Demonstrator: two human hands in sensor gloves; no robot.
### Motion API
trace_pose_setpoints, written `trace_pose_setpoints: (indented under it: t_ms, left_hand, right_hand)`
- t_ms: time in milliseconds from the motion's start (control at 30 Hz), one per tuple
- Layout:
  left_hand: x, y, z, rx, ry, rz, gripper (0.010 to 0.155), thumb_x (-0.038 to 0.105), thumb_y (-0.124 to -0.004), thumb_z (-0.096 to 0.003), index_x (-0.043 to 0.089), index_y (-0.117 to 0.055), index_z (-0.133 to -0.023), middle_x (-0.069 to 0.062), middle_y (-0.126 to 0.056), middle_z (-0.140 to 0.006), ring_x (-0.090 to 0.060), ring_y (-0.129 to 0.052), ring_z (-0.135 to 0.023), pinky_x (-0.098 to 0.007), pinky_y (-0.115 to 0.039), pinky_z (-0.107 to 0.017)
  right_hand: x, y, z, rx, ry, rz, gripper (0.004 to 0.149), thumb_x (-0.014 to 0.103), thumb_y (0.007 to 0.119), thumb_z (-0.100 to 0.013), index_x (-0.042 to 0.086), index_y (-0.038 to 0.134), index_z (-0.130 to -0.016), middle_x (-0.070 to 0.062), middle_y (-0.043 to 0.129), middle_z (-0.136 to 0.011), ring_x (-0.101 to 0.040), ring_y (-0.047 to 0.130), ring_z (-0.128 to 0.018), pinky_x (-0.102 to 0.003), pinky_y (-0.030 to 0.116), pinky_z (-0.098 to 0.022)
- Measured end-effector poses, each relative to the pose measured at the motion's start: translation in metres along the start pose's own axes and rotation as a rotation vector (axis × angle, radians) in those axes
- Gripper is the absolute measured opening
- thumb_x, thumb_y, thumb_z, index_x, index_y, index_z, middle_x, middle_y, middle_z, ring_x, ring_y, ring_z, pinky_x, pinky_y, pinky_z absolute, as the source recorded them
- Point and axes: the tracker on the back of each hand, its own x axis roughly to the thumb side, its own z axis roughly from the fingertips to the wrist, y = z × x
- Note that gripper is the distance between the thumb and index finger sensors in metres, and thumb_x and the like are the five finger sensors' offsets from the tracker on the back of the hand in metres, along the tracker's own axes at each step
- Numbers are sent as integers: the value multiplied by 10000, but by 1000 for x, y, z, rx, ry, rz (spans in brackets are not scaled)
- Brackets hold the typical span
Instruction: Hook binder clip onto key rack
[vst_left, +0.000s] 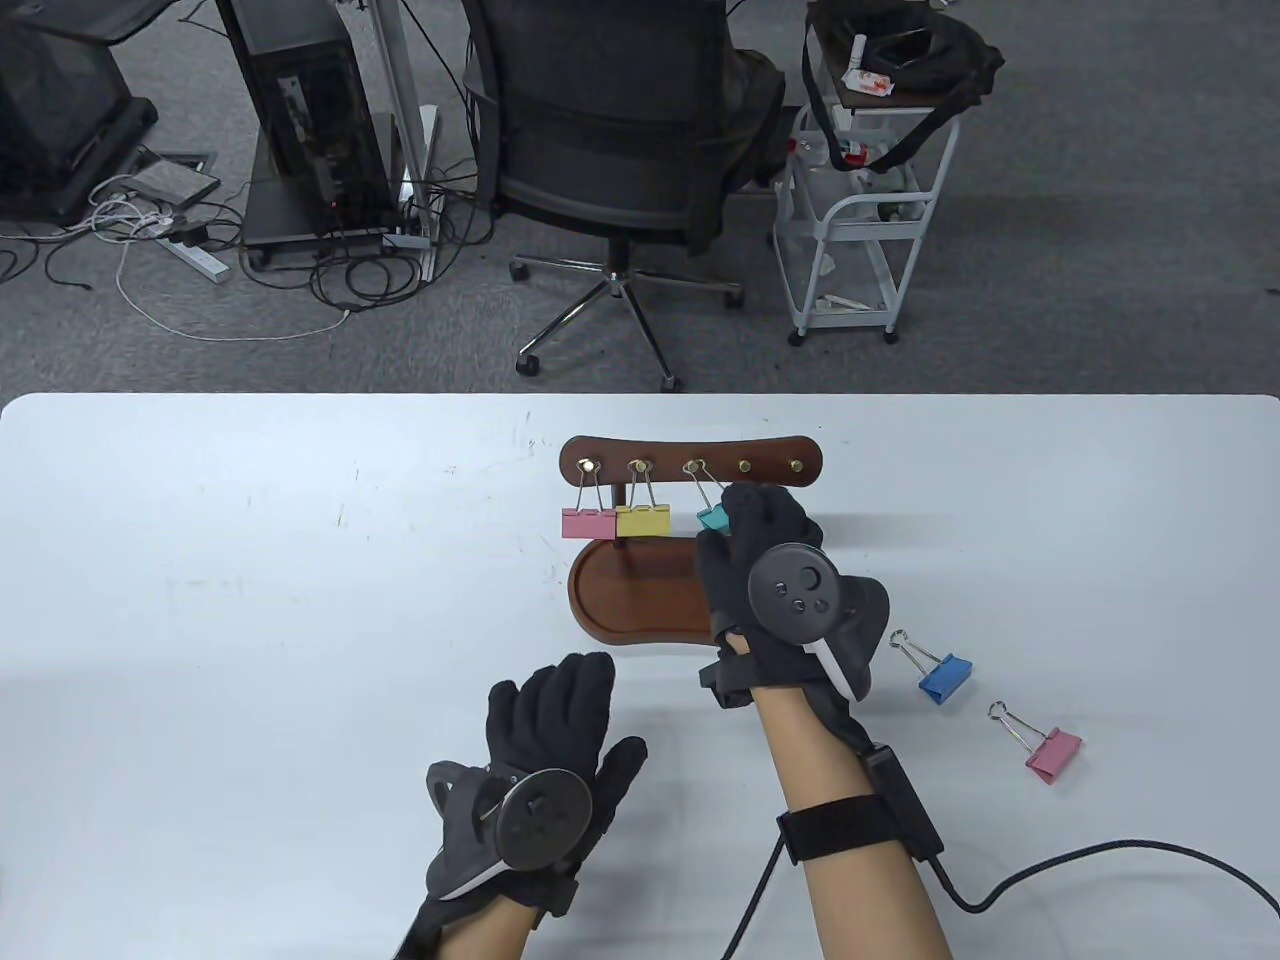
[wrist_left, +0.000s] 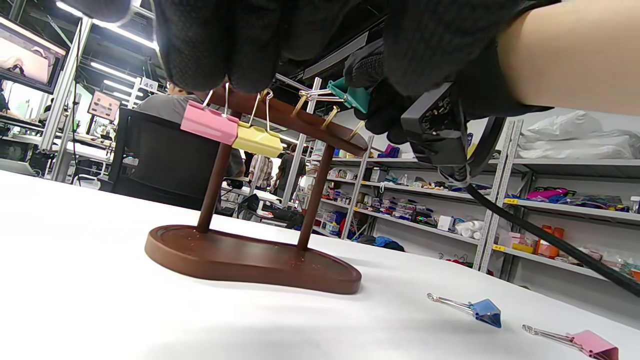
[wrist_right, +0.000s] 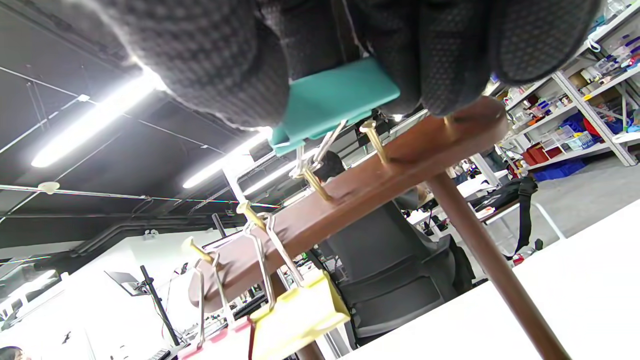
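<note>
A brown wooden key rack (vst_left: 690, 461) with brass hooks stands on an oval base (vst_left: 640, 600) at mid table. A pink clip (vst_left: 588, 522) and a yellow clip (vst_left: 643, 520) hang from its two leftmost hooks. My right hand (vst_left: 765, 560) pinches a teal binder clip (vst_left: 713, 517), whose wire handles are looped over the third hook (wrist_right: 312, 180). The teal clip (wrist_right: 335, 102) is gripped between my fingers in the right wrist view, and shows in the left wrist view (wrist_left: 352, 95). My left hand (vst_left: 550, 740) rests flat on the table, holding nothing.
A blue clip (vst_left: 943, 677) and a second pink clip (vst_left: 1050, 752) lie on the table right of my right hand. The two rightmost hooks (vst_left: 770, 466) carry nothing. An office chair and a white cart stand beyond the table's far edge.
</note>
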Motion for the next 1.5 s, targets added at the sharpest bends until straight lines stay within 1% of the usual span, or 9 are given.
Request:
trace_pose_setpoints:
  t_ms: [267, 400, 533, 600, 733, 900, 1200, 1400, 1500]
  left_hand:
    - [0, 0, 0, -6, 6, 3, 806, 451, -800, -567, -11, -521, -1166, -305, -664, -1133, -593, -701, -987, -807, -458, -684]
    - [-1, 0, 0, -11, 10, 6, 801, 449, -796, -569, -12, -524, -1164, -304, -664, -1134, -595, -701, -986, -806, -458, -685]
    - [-1, 0, -1, -16, 14, 9, 800, 449, -795, -569, -13, -524, -1165, -304, -665, -1133, -595, -702, -985, -808, -457, -683]
    - [-1, 0, -1, -19, 16, 10, 799, 448, -795, -570, -11, -523, -1165, -305, -665, -1133, -596, -701, -984, -807, -457, -684]
    - [-2, 0, -1, -23, 21, 9, 799, 448, -795, -570, -12, -524, -1165, -306, -665, -1132, -595, -702, -984, -807, -456, -683]
    - [-2, 0, -2, -24, 25, 10, 799, 448, -794, -571, -12, -524, -1166, -306, -662, -1135, -597, -698, -987, -807, -454, -685]
    - [-2, -1, -1, -33, 36, 8, 801, 449, -793, -571, -12, -522, -1167, -308, -662, -1134, -598, -697, -986, -809, -453, -684]
    - [-2, -1, -2, -39, 32, 12, 800, 451, -792, -571, -11, -525, -1167, -307, -663, -1135, -598, -699, -986, -808, -454, -683]
    - [-2, -2, -2, -39, 31, 13, 798, 451, -792, -572, -10, -525, -1166, -308, -665, -1133, -598, -700, -985, -806, -455, -684]
  right_hand:
    - [-3, 14, -1, 12, 27, 20, 606, 380, 855, -532, 37, 731, -1015, -354, 683, -1036, -601, 757, -805, -698, 660, -557]
    - [-6, 23, -2, 25, 64, 11, 632, 385, 848, -536, 45, 708, -1051, -356, 678, -1037, -599, 759, -800, -695, 659, -555]
    - [-9, 31, -2, 37, 81, 10, 709, 392, 844, -538, 50, 608, -1111, -345, 665, -1047, -594, 755, -805, -692, 658, -558]
    - [-11, 36, -2, 48, 96, 9, 748, 391, 848, -534, 21, 565, -1120, -341, 654, -1052, -594, 753, -805, -692, 655, -560]
    - [-14, 45, -3, 64, 101, 24, 776, 388, 855, -529, 12, 533, -1127, -335, 643, -1056, -592, 748, -808, -692, 653, -562]
    - [-19, 55, -2, 77, 106, 43, 782, 386, 861, -525, 5, 534, -1124, -330, 638, -1055, -588, 747, -808, -691, 652, -562]
    - [-21, 65, -3, 86, 84, 79, 795, 393, 857, -531, 14, 506, -1136, -331, 619, -1053, -583, 726, -820, -693, 635, -573]
    - [-21, 73, -3, 103, 81, 88, 794, 400, 835, -561, 12, 466, -1147, -365, 596, -1051, -595, 704, -827, -699, 616, -581]
    - [-21, 73, -3, 107, 75, 78, 800, 401, 831, -562, 1, 458, -1146, -366, 584, -1060, -600, 697, -833, -702, 612, -582]
